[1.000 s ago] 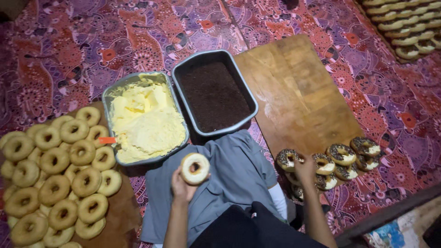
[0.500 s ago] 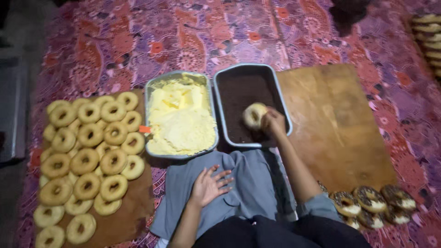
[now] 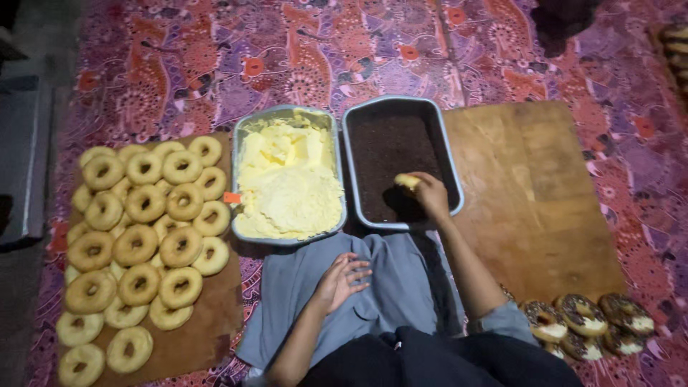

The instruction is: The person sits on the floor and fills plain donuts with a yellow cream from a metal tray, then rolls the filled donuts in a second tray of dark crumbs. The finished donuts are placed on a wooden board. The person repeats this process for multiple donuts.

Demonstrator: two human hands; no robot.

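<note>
Pressing a doughnut [image 3: 407, 181] face-down into the dark tray [image 3: 450, 154] of chocolate sprinkles; right hand [image 3: 431, 196] is gripping it from above, fingers curled over its back, at the tray's near edge.

Left hand [image 3: 342, 279] is lying open and flat on the grey cloth [image 3: 401, 287] over the lap, just below the tray, holding nothing.

Doing this step well, as I judge it:
- keeping the doughnut level so the coated face is picking up sprinkles evenly
- pressing lightly, not grinding, or the spread will be smearing off
- lifting straight up, then turning over clear of the tray rim

Layout relative to the sprinkle tray: grey tray of yellow cream [image 3: 244, 143] touching its left side; plain doughnuts [image 3: 136, 244] on a board further left; bare wooden board [image 3: 530, 193] to its right; finished sprinkled doughnuts [image 3: 584, 322] below-right. All sitting on a patterned red-purple floor mat [image 3: 215, 57], no counter.

Versus half a second ago: the doughnut is sitting lower and nearer the tray's front edge, mostly covered by the hand now; before, it was showing whole, mid-tray. Left hand is unchanged on the cloth.
</note>
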